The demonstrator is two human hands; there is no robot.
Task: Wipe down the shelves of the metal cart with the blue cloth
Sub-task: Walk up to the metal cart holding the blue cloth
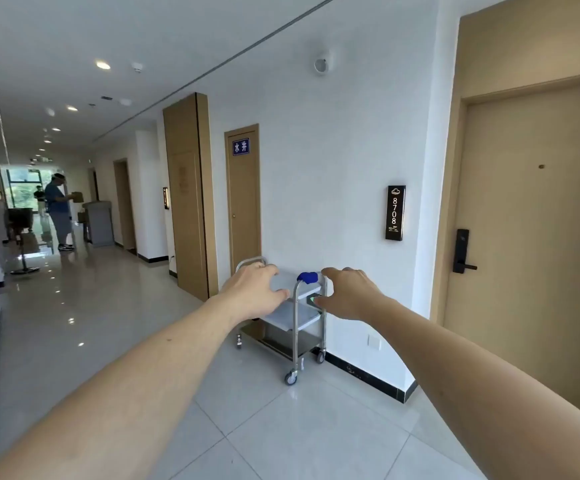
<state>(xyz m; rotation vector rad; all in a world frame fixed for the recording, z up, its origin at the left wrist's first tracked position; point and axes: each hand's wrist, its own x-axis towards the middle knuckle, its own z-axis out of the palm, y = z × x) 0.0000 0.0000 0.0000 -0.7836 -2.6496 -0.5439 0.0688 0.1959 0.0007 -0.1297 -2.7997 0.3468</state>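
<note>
A three-shelf metal cart (295,327) on castors stands against the white wall, a few steps ahead of me. The blue cloth (307,277) lies bunched on its top shelf by the near right post. Both my arms are stretched toward the cart. My left hand (255,292) is open with fingers apart, in front of the cart's left side and covering part of the top shelf. My right hand (349,294) is also open and holds nothing, just right of the cloth. I cannot tell whether either hand touches the cart.
A glossy tiled corridor runs away to the left. A closed door (538,244) with a black lock is at right, room sign 8708 (395,213) beside it. A narrow service door (243,199) is behind the cart. A person (58,213) stands far down the corridor near a grey bin (99,223).
</note>
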